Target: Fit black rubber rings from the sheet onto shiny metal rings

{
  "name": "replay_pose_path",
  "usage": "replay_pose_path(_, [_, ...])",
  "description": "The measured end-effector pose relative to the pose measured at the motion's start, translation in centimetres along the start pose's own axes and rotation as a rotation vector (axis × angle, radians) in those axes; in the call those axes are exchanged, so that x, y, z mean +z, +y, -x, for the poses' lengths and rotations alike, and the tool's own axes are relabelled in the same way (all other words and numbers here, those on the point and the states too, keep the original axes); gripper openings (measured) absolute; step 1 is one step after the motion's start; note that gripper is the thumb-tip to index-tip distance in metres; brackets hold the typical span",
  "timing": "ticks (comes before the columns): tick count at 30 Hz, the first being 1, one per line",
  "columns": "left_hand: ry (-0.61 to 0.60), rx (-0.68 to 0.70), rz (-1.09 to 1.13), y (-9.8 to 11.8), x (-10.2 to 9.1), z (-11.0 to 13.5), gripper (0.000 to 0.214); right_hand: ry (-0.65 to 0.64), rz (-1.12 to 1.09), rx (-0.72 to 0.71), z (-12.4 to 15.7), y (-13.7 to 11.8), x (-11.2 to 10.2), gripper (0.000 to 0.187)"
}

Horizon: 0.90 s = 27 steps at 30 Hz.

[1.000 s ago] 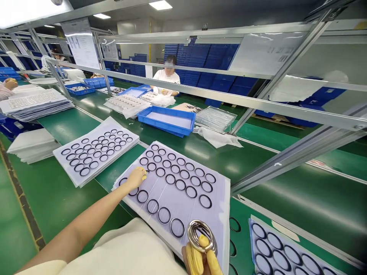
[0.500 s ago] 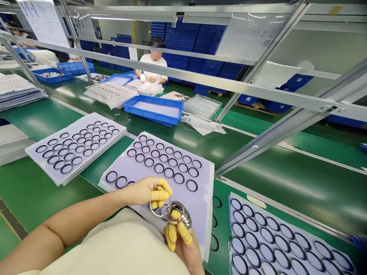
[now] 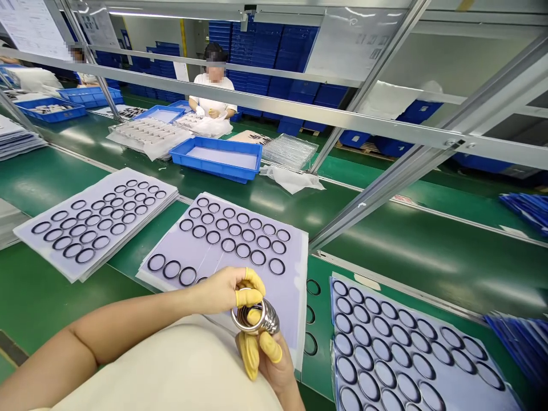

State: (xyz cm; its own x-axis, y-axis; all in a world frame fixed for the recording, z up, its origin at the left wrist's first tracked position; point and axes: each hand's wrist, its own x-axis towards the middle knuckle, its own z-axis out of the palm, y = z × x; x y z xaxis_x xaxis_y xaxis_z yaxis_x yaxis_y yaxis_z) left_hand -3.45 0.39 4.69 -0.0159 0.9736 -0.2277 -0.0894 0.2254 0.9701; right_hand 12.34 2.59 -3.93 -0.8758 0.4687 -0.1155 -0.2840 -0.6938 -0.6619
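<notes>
Bundle (image 3: 271, 319) of bright metal rings is carried in the right hand (image 3: 269, 359), in front of the wearer's cream top (image 3: 162, 371) and over the near part of the central sheet stack (image 3: 291, 291). Right grip: closed round the bundle, one yellow-covered digit inside the opening, others against the outside; ring count cannot be read. Left hand (image 3: 226, 288): narrow grip, covered digits pinched on the upper rim of the front ring (image 3: 237, 325), which lies against the bundle's near face. The central stack bears dark-edged rings (image 3: 284, 267) in rows along its far side, plus a short row at near left, partly hidden by the left forearm (image 3: 141, 314). Similar rings lie on the left sheet stack (image 3: 92, 185) and the right sheet (image 3: 458, 391). Between central and right sheets, three loose rings (image 3: 319, 288) rest on the green counter (image 3: 363, 228). Beyond the central stack stands a blue tray (image 3: 205, 164); farther back sits a co-worker (image 3: 214, 91) in white.
</notes>
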Motion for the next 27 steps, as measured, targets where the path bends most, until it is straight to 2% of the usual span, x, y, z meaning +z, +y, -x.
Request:
replay_pose_path(4, [0.033,0.203,-0.251,-1.0,-0.9,-0.4,0.017,-0.008,0.033,0.0,0.1,-0.7,0.3,0.042])
replay_pose_path(6, [-0.099,0.192,-0.262,-1.1,-1.8,-0.5,0.034,-0.074,0.095,0.023,0.1,-1.5,0.7,0.036])
replay_pose_path(8, [-0.329,0.122,-0.177,-0.7,-2.5,-0.3,0.05,-0.208,0.209,0.075,-0.1,-2.5,1.2,0.028])
replay_pose_path(9, [-0.415,0.099,-0.149,-0.4,-2.7,0.0,0.051,-0.272,0.266,0.101,-0.2,-3.0,1.5,0.026])
replay_pose_path(10, [-0.451,0.094,-0.151,0.1,-2.7,0.3,0.05,-0.314,0.307,0.127,-0.3,-3.3,1.8,0.027])
replay_pose_path(12, [-0.361,0.128,-0.259,0.9,-2.4,1.1,0.043,-0.3,0.315,0.161,-0.6,-3.5,2.3,0.029])
replay_pose_path(14, [-0.175,0.181,-0.419,1.5,-1.9,1.8,0.038,-0.215,0.258,0.15,-0.8,-3.2,2.3,0.031])
replay_pose_path(16, [-0.041,0.224,-0.537,1.6,-1.5,2.3,0.037,-0.132,0.187,0.102,-1.0,-2.5,2.1,0.037])
replay_pose_path(20, [0.08,0.242,-0.595,1.3,-1.7,2.3,0.034,-0.075,0.069,0.039,-1.5,-1.3,1.4,0.043])
replay_pose_path(23, [0.024,0.191,-0.577,1.3,-2.3,2.0,0.038,-0.084,0.036,0.037,-1.8,-1.4,1.4,0.049])
replay_pose_path(27, [-0.248,0.064,-0.458,1.3,-3.5,1.0,0.055,-0.177,0.172,0.09,-2.1,-2.5,2.1,0.041])
